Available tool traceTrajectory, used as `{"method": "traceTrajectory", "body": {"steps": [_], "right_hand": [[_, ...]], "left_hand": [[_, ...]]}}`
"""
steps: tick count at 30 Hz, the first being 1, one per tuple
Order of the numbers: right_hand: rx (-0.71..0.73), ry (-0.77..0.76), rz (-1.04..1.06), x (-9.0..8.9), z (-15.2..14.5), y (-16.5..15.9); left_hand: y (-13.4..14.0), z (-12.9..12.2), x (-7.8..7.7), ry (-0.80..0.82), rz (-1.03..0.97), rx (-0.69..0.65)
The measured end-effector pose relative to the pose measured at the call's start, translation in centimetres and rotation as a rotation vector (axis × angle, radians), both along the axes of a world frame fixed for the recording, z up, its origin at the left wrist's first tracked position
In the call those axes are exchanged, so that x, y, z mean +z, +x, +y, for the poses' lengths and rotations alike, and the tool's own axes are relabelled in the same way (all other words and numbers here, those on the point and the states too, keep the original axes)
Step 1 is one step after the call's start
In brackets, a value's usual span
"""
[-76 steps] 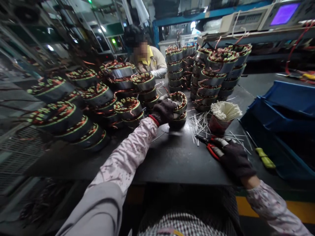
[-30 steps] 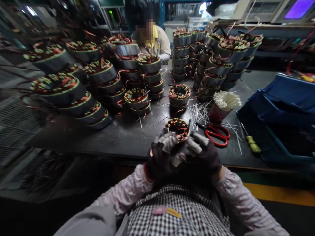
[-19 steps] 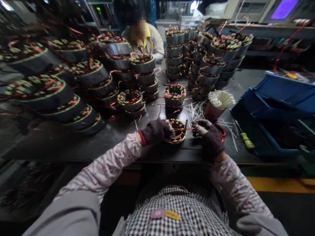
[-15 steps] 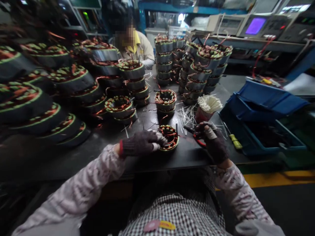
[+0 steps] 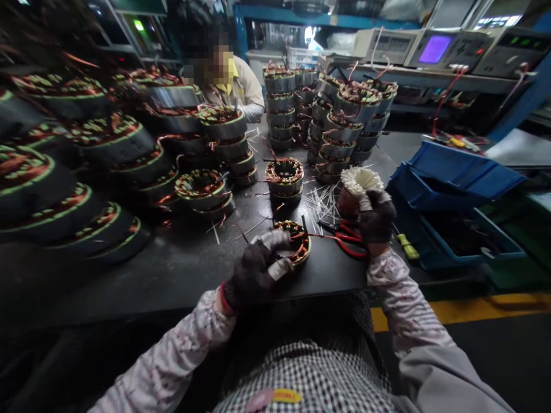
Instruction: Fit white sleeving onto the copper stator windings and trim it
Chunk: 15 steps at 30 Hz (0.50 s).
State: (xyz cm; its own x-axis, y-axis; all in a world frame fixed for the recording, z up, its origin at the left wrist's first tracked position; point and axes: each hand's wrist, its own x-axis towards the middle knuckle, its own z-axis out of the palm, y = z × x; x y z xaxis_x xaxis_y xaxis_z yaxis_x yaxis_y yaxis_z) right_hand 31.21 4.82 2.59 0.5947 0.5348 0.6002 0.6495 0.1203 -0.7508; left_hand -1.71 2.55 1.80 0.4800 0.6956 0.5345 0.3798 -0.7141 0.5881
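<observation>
A small motor stator (image 5: 303, 252) with copper windings and a pale green rim lies on the dark table. My left hand (image 5: 260, 267), in a dark glove with pale wrapped fingertips, grips its left side with thumb and fingers. At the right, my right hand (image 5: 377, 217) is closed against the near right side of a cup (image 5: 348, 202) packed with thin white strips (image 5: 362, 179). Whatever its fingers hold there is hidden. Red-handled pliers (image 5: 350, 244) lie just left of that hand, and loose white strips are scattered beyond them.
Stacked stators (image 5: 103, 137) crowd the left, with more stacks (image 5: 340, 123) at the back. A two-stator pile (image 5: 284, 180) stands just beyond the work. Blue bins (image 5: 469, 229) and a yellow-handled screwdriver (image 5: 407, 246) are at the right. A co-worker (image 5: 241, 86) sits opposite.
My right hand has moved from the pliers up and right to the cup of white strips. My left hand has turned, its fingers now at the stator's left side. The view has shifted slightly.
</observation>
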Motion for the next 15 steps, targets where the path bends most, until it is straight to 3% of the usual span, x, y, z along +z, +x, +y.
{"method": "traceTrajectory", "body": {"steps": [3, 5, 7, 10, 15], "right_hand": [[-0.008, 0.190, 0.054, 0.7, -2.4, -0.7], [-0.055, 0.315, 0.060, 1.4, -4.2, -1.3], [-0.095, 0.384, 0.079, 2.1, -5.9, -2.3], [-0.108, 0.377, 0.177, 2.6, -8.4, -4.4], [-0.031, 0.266, 0.158, 1.3, -14.2, -8.6]], "left_hand": [[0.3, 1.7, 1.5, 0.006, 0.117, 0.175], [1.0, 3.6, 2.4, -0.020, 0.259, 0.145], [1.9, 5.6, 2.9, -0.112, 0.324, 0.034], [2.9, 7.6, 2.8, -0.238, 0.299, -0.053], [3.6, 8.0, 2.0, -0.319, 0.222, 0.009]]}}
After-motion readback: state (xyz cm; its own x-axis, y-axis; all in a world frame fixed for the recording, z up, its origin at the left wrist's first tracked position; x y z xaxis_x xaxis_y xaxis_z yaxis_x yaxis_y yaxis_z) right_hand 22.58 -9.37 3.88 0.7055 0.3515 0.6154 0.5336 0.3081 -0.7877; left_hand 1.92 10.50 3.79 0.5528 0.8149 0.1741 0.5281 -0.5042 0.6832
